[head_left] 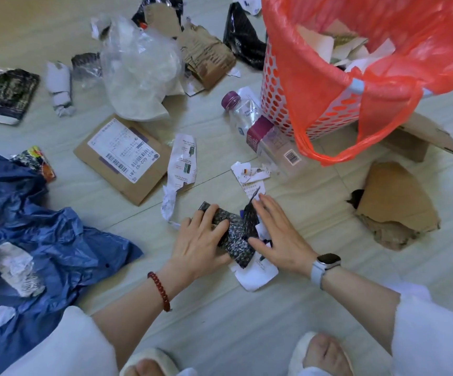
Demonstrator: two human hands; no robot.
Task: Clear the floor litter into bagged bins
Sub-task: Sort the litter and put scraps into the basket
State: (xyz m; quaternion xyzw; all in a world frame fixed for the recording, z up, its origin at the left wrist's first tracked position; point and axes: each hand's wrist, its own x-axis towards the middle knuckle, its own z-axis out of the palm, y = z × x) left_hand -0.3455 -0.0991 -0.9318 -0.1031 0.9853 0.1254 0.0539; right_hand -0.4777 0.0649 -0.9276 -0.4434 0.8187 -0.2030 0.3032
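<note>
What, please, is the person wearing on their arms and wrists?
The left hand has a dark red beaded bracelet at the wrist. The right hand has a dark-faced smartwatch on a pale grey strap. Both forearms emerge from pushed-up fluffy white sleeves.

Black speckled wrapper (237,234) flat on floor atop white paper scraps (255,275); red-bagged perforated bin (315,85) upright, part-filled.

bin liner (315,85): thin red plastic, glossy
bottle (243,112): clear plastic
box scraps (395,204): matt brown cardboard, torn rough
blue bag (57,240): crinkled plastic
floor (247,321): smooth, pale
wrapper (237,234): dark shiny foil
</note>
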